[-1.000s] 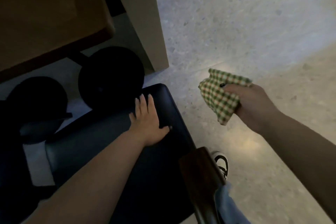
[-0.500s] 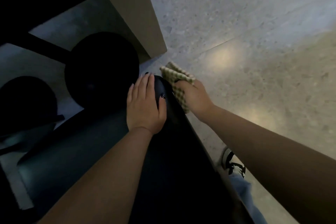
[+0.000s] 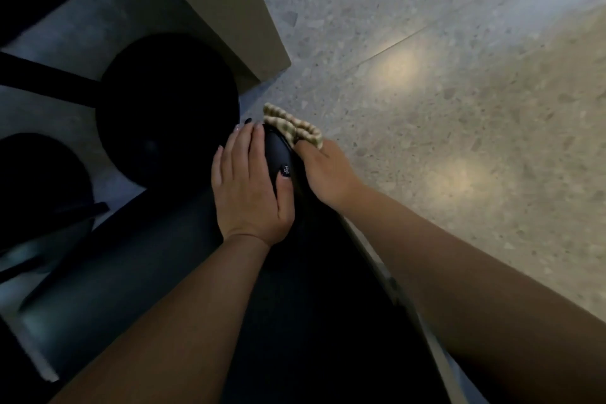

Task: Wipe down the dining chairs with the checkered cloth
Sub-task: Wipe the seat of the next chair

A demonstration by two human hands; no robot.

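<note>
Two hands on show: the left hand [image 3: 251, 187] and the right hand [image 3: 328, 174]. One checkered cloth [image 3: 293, 126]. One dark padded chair [image 3: 164, 272] in the near centre. Two round black bases, one [image 3: 167, 108] far left, another [image 3: 39, 187] at the left edge.

Checkered cloth [image 3: 292, 127], black chair [image 3: 295, 305]

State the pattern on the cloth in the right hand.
Checkered cloth: a green-and-cream check, seen in the head view, bunched in the right hand.
</note>
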